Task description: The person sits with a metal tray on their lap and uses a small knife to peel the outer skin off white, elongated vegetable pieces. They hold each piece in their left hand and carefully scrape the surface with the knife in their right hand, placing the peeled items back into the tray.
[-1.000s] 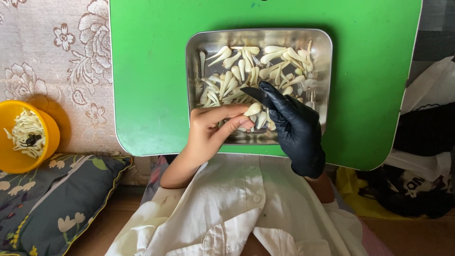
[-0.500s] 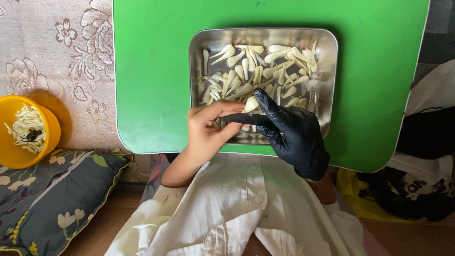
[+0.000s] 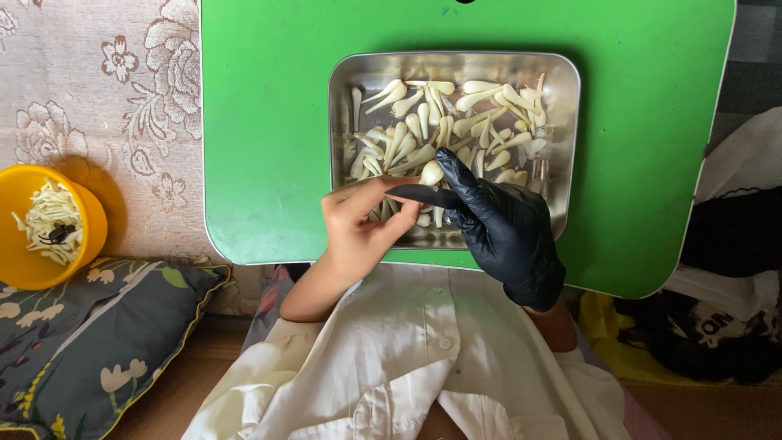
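Pinching one garlic clove (image 3: 431, 173) over the steel tray (image 3: 562, 147), the gloved right hand (image 3: 497, 224) is meeting the bare left hand's (image 3: 358, 228) curled fingers at the tray's six o'clock edge.

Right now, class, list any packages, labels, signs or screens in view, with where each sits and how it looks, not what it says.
Black bag or cloth: lower right, beside the green table; dark, crumpled, with small white print.
No other packages, signs or screens show.

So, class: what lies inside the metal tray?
The metal tray holds many pale peeled garlic cloves. The left hand and black-gloved right hand cover its near part, hiding whatever lies beneath them.
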